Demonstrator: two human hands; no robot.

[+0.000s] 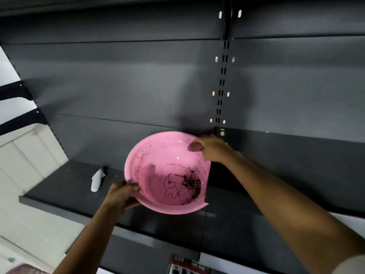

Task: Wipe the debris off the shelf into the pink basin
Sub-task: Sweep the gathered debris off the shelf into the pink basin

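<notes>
I hold the pink basin (158, 155) tilted toward me above the dark grey shelf (59, 186). My left hand (122, 194) grips its near-left rim. My right hand (211, 148) grips the far-right rim, thumb inside. Dark crumbs of debris (190, 183) lie in the bottom of the basin beside a drawn elephant outline. The basin's right side looks cut off along the seam where two shelf sections meet. A white crumpled cloth (97, 179) lies on the shelf left of the basin, apart from both hands.
The shelf's back panel (118, 86) rises behind, with a slotted upright (222, 84) just above my right hand. Black shelf brackets (17, 91) stick out at the left end. A lower shelf with boxed goods (185, 265) shows below the shelf's front edge.
</notes>
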